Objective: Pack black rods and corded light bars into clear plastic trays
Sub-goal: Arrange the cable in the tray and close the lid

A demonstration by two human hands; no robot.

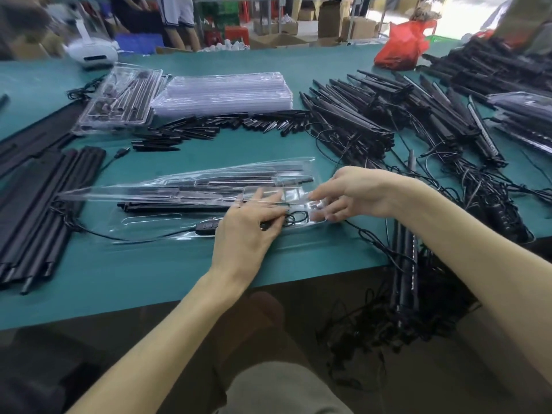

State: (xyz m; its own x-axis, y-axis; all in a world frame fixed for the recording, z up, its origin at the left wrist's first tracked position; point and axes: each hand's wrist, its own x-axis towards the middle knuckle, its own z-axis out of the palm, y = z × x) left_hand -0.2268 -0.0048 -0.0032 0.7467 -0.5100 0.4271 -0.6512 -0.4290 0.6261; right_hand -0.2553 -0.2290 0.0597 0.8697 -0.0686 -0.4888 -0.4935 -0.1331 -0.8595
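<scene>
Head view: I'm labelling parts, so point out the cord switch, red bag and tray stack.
Cord switch point(206, 226), head view, its black body.
Red bag point(400, 47), head view, its middle.
Tray stack point(227, 92), head view, top tray's middle.

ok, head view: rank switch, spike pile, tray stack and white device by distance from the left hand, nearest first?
From the left hand:
1. switch, just to its left at the near edge.
2. spike pile, beyond it, mid-table.
3. tray stack, directly behind the spikes.
4. white device, far-left edge of the table.
</scene>
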